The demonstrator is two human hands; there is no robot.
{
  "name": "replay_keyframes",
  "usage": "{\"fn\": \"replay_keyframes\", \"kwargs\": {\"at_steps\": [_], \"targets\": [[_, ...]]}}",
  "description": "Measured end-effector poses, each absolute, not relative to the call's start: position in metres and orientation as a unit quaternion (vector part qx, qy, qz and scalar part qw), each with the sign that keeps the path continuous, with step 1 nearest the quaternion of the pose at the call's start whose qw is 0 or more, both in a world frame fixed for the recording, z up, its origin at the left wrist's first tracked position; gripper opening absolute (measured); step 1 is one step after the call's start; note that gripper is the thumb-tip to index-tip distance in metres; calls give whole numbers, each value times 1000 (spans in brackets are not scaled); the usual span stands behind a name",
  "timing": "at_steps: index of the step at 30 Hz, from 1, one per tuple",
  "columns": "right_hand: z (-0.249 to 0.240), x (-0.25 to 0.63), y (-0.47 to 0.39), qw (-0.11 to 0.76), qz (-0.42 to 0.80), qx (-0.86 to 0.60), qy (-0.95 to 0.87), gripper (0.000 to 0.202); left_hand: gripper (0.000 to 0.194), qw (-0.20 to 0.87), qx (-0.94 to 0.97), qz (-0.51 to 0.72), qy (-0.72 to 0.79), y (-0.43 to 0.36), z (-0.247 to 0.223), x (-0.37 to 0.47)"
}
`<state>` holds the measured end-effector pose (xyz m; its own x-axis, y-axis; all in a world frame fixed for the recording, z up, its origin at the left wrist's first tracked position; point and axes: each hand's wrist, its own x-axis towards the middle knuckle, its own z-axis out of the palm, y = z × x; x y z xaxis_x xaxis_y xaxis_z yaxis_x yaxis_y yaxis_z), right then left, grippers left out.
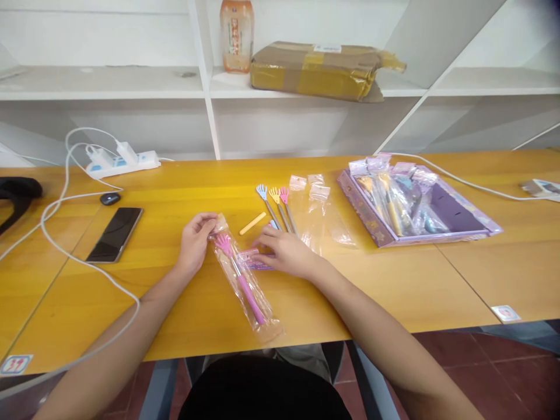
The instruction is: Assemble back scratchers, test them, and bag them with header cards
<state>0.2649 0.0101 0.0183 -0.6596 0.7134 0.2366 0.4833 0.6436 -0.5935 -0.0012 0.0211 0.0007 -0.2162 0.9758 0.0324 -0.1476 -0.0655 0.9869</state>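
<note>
My left hand (196, 239) pinches the top end of a clear plastic bag (270, 315). Inside that bag lies a pink back scratcher (250, 297) with a metal shaft. My right hand (289, 254) rests on the table with its fingers apart, beside a small purple packet (254, 259). Under and past its fingers are the metal shafts of three loose back scratchers: a blue one (262, 192), a yellow one (275, 195) and a pink one (284, 195). The right fingers hide their lower ends. A yellow handle piece (252, 223) lies between my hands.
Several clear bags (321, 219) lie right of the scratchers. A purple box (380, 238) holds several bagged back scratchers. At left are a phone (115, 235), a mouse (110, 199), a power strip (126, 166) and a white cable (94, 262). A taped parcel (310, 69) sits on the shelf.
</note>
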Motion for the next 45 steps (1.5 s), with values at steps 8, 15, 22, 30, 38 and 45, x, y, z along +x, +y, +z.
{"fn": "replay_keyframes", "kwargs": {"at_steps": [8,15,22,30,38,45], "targets": [[8,266,13,209,208,-359,-885,25,35,469,460,574,488,17,-1,3],[17,263,16,334,315,-393,-797,24,27,459,461,582,488,16,-7,4],[17,257,6,445,293,-337,-777,14,39,504,498,515,482,4,-2,14],[13,249,6,437,265,-354,-783,7,34,656,462,448,395,-8,3,28],[11,250,9,452,268,-387,-758,6,47,628,538,420,373,-10,-2,31],[15,258,15,418,289,-376,-775,4,45,633,559,388,369,-12,-4,32]]}}
